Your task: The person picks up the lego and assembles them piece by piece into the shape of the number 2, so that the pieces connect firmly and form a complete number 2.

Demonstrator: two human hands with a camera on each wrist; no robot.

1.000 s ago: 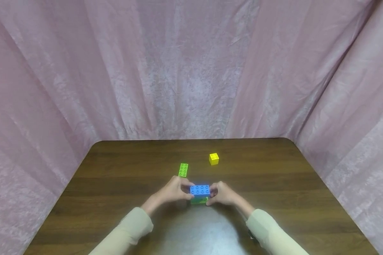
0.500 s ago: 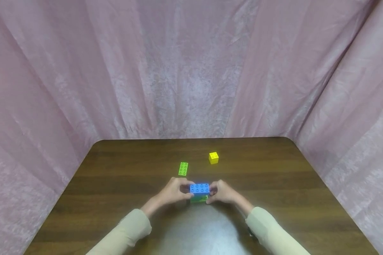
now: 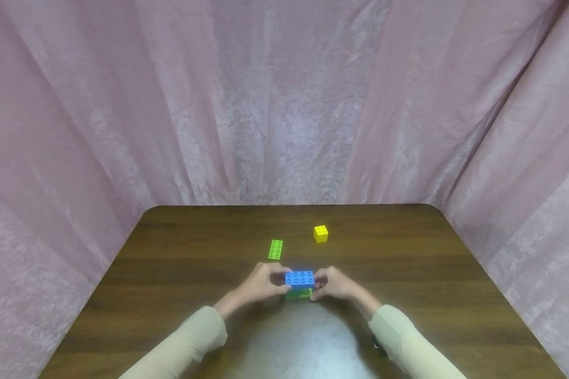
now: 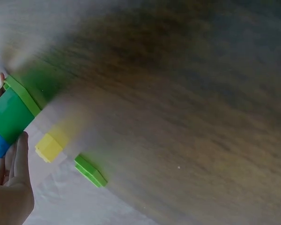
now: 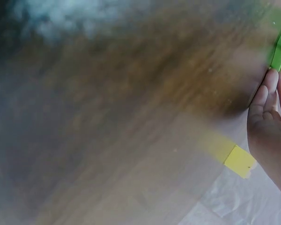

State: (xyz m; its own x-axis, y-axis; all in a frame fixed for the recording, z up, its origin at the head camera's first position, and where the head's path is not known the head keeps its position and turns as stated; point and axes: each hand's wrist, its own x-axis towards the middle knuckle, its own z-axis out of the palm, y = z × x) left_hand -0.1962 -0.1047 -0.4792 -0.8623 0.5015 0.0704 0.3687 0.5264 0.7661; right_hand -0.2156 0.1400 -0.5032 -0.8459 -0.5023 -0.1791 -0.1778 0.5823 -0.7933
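A small stack of toy building bricks stands on the table between both hands. Its top is a blue eight-stud brick (image 3: 299, 279). Below that, the left wrist view shows a dark green brick (image 4: 11, 117) and a thin light green brick (image 4: 24, 96) at the bottom. The left hand (image 3: 263, 284) grips the stack's left end, thumb on the near side and fingers behind. At the opposite end, the right hand (image 3: 335, 284) pinches the stack, its thumb low by the light green brick. In the right wrist view, fingers (image 5: 271, 79) touch the light green layer.
Beyond the hands, a loose thin light green brick (image 3: 275, 249) lies flat, studs up. Farther right sits a yellow four-stud brick (image 3: 320, 234). The brown wooden table (image 3: 170, 237) ends at a pink curtain (image 3: 284, 105) behind it.
Both hands keep hold of the stack with hardly any movement. Everything on the table appears shifted slightly up and right as the head view moves a little.
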